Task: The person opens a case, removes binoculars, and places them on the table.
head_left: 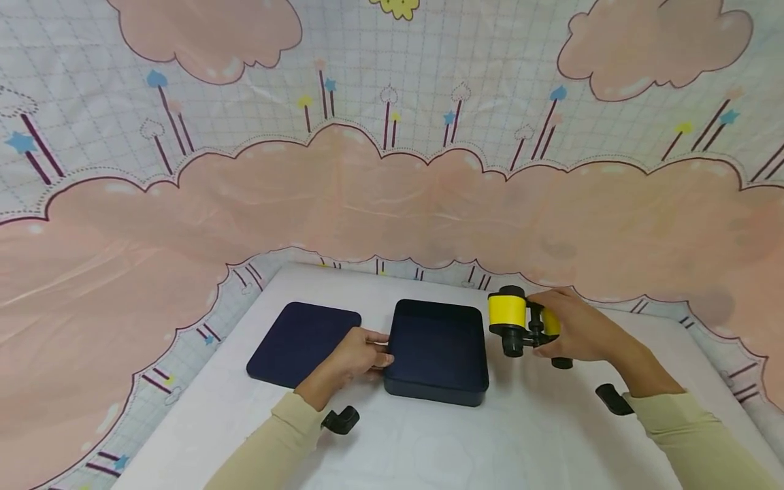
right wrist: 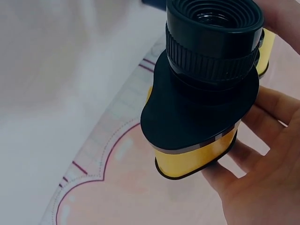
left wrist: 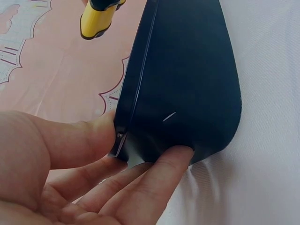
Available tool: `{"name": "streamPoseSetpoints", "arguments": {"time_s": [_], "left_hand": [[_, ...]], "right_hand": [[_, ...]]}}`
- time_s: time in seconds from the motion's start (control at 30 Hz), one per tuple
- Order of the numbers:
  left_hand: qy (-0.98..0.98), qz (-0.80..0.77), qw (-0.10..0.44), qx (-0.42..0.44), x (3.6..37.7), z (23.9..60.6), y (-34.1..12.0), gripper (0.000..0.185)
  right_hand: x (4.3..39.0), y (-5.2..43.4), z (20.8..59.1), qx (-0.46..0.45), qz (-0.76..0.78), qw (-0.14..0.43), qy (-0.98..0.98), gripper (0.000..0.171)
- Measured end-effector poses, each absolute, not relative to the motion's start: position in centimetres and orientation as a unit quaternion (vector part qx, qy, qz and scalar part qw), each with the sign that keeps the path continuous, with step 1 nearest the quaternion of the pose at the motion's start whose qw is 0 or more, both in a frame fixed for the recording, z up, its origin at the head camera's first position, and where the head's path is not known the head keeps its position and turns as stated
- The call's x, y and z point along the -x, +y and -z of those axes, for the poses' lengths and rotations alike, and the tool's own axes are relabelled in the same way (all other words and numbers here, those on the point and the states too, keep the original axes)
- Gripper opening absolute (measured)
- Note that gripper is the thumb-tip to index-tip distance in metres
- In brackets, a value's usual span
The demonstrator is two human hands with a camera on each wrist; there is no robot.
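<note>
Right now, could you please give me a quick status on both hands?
Left hand grips dark box edge. Right hand holds yellow binoculars beside box. Lid lies left; box open, unobstructed.

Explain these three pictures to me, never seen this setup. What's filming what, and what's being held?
No machine here: a person works with two bare hands and wears three cameras. The wide picture comes from a head camera looking down at a white table with a pink cloud-print cloth behind it. The other two come from cameras on each wrist.

On the table lie a dark navy square box, open side up, and beside it, apart, its flat dark navy square lid.

The left hand holds the box's near-left corner; the left wrist view shows the thumb and fingers on that corner.

The right hand holds small yellow and black binoculars up, just right of the box. The right wrist view shows them close up, eyepiece towards the camera.
</note>
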State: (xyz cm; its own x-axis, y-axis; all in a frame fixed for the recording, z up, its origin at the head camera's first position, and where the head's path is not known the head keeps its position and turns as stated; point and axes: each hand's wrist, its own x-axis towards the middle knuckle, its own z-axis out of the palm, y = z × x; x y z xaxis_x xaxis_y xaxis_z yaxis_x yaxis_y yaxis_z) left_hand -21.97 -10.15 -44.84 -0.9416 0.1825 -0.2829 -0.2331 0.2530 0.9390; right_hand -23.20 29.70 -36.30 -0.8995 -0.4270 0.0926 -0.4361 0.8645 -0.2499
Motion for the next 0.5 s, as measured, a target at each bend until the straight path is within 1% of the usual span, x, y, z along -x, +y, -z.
{"name": "streamPoseSetpoints", "arguments": {"time_s": [0.5], "left_hand": [[0.771,-0.614,0.17,0.02,21.9,44.9,-10.1,0.054]], "right_hand": [[22.5,32.0,36.4,-0.213,-0.137,0.019,-0.967,0.091]]}}
